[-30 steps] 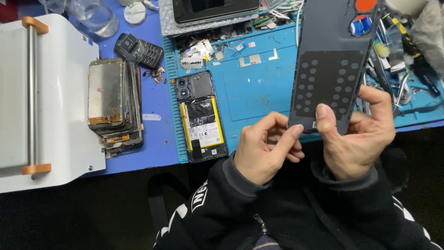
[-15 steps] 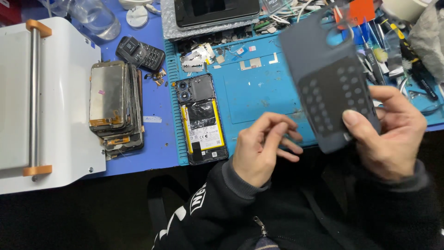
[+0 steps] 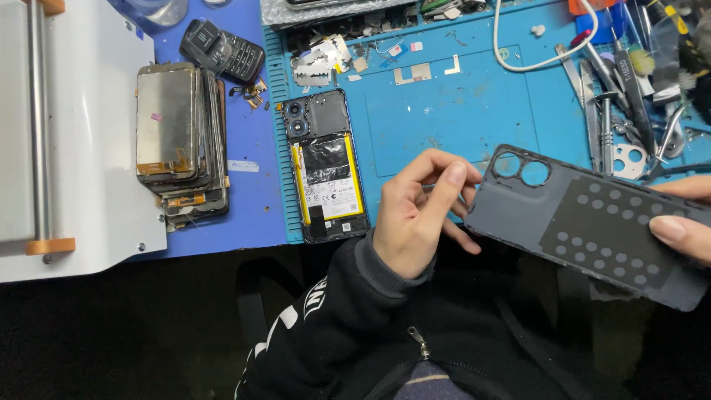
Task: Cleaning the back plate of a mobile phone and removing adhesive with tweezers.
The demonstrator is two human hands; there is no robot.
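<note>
Head view looked down on a blue rubbery work mat (image 3: 459,111) with a ribbed left edge. A dark grey phone back cover (image 3: 585,222), flat, thin and matte, with rounded corners, two round camera holes at its upper left end and a darker patch dotted with grey circles, lay tilted across the lower right, over the black clothing below the mat's edge. The right hand (image 3: 685,222) gripped the cover at its right end, thumb pressed flat on the dotted inner face, other fingers hidden behind it. The left hand (image 3: 422,215) sat at the cover's left end, fingers curled loosely and touching the edge near the camera holes; whether it pinched anything could not be told. Just left of that hand an opened phone (image 3: 328,167) lay on the mat, its battery with yellow borders exposed. Farther left stood a stack of worn screens (image 3: 178,137), and metal tweezers (image 3: 603,111) lay at the upper right.
</note>
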